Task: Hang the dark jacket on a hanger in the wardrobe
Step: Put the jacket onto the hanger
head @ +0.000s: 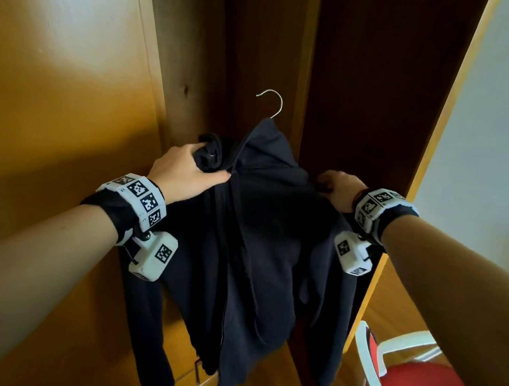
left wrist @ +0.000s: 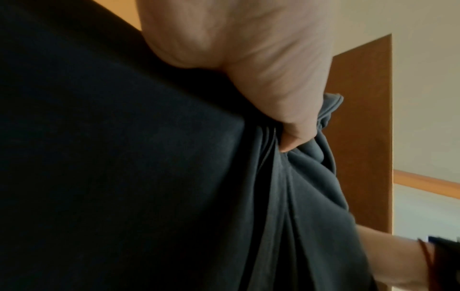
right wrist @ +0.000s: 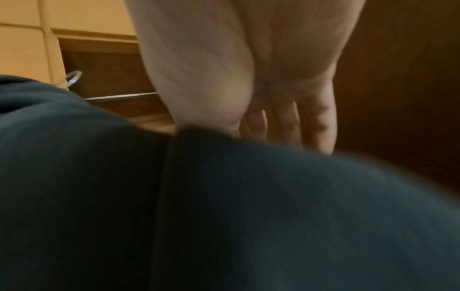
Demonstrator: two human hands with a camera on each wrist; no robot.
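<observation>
Our left hand [head: 186, 172] squeezed a bunch of the dark jacket [head: 258, 244] near its collar. Our right hand [head: 338, 188] rested on the other shoulder, but we could not tell if its fingers gripped the cloth. The jacket hung in the middle of the frame, in front of the open wardrobe [head: 383, 79]. It looked soft and floppy, so the 2 shoulders seemed the best places to hold. Only the hook of the hanger [head: 273, 103] showed; cloth hid the rest.
</observation>
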